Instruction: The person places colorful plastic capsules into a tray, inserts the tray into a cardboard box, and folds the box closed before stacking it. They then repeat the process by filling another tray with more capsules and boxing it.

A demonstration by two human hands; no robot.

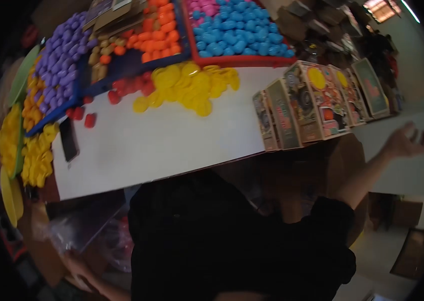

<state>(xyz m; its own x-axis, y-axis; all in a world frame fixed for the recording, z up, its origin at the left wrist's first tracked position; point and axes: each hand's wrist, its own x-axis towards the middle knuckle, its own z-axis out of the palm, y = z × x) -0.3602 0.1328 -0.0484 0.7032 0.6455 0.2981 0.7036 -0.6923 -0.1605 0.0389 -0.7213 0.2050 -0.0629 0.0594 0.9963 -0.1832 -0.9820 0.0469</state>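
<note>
White table (172, 135) | pale floor (380, 251) | right grip (406, 141) released | left grip (77, 265) near plastic (65, 232), can't tell

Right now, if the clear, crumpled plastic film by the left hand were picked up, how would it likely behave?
The clear, crumpled plastic film near the left hand would probably be floppy, given its loose folds. Its glossy highlights suggest it might slip. It is likely light for its size, looking thin and see-through, though blur hides whether it holds anything.
</note>
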